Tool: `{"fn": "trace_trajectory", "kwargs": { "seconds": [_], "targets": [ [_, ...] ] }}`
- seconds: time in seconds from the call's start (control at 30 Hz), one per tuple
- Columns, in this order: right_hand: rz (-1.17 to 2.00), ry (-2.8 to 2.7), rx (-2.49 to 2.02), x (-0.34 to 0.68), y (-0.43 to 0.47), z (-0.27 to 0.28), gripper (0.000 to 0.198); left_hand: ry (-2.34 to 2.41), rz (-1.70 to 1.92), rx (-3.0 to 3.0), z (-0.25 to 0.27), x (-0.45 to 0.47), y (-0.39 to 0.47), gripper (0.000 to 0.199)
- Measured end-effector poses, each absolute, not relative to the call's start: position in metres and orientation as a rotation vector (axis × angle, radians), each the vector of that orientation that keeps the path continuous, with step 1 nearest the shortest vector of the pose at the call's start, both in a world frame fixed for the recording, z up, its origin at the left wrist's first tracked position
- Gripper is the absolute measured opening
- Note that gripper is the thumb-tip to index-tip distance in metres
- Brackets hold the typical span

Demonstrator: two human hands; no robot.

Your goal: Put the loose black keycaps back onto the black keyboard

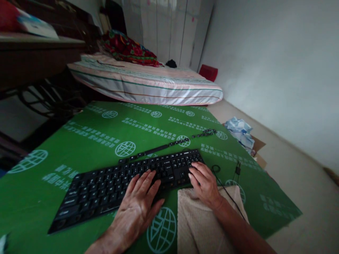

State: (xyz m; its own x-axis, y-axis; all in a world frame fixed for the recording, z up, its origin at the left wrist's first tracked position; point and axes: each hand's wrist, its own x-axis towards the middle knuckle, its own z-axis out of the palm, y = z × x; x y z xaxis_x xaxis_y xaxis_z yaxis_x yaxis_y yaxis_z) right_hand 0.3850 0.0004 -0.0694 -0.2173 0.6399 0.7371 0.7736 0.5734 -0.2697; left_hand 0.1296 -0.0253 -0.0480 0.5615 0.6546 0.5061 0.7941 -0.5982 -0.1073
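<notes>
A black keyboard (106,188) lies at a slant on the green printed board, with bare key sockets along its near edge. My left hand (139,201) rests on its middle keys, palm down, fingers stretched out and holding nothing. At the number pad end is my right hand (203,181), its fingers bent and drawn together against the keys. Whatever lies between those fingertips is too small to make out. Behind the keyboard runs a row of loose black keycaps (178,141), including a long space bar (156,148).
A beige cloth (189,218) lies under my right forearm, and a black cable (230,197) crosses it. The green board (87,141) reaches toward a bed (148,86). Crumpled blue-white material (239,130) sits on the floor to the right. A dark wooden table (39,53) stands left.
</notes>
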Motion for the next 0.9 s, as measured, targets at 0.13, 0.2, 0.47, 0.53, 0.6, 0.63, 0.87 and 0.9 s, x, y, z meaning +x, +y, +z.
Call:
{"fn": "trace_trajectory", "kwargs": {
  "seconds": [0.13,0.2,0.47,0.53,0.6,0.63,0.87,0.9],
  "targets": [
    [-0.064,-1.777,-1.134,0.39,0.003,-0.07,0.023,-1.13,-0.667,-2.611,-0.041,0.154,-0.037,0.034],
    [0.029,-1.672,-1.138,0.394,0.005,-0.071,0.022,-1.122,-0.723,-2.647,-0.037,0.17,-0.043,0.033],
    [0.21,-1.39,-1.226,0.406,0.01,-0.069,0.018,-1.039,-0.675,-2.854,-0.034,0.208,-0.05,0.028],
    [0.256,-1.346,-1.246,0.407,0.01,-0.068,0.016,-1.054,-0.719,-2.847,-0.043,0.21,-0.05,0.028],
    [0.306,-1.311,-1.264,0.408,0.01,-0.066,0.015,-1.079,-0.783,-2.821,-0.055,0.211,-0.051,0.028],
    [0.326,-1.299,-1.272,0.408,0.009,-0.064,0.015,-1.092,-0.818,-2.805,-0.06,0.212,-0.052,0.028],
    [0.381,-1.28,-1.332,0.419,0.011,-0.047,0.015,-1.083,-1.032,-2.679,-0.086,0.214,-0.051,0.029],
    [0.377,-1.307,-1.337,0.422,0.014,-0.044,0.015,-1.074,-1.048,-2.664,-0.088,0.214,-0.05,0.03]
  ]
}}
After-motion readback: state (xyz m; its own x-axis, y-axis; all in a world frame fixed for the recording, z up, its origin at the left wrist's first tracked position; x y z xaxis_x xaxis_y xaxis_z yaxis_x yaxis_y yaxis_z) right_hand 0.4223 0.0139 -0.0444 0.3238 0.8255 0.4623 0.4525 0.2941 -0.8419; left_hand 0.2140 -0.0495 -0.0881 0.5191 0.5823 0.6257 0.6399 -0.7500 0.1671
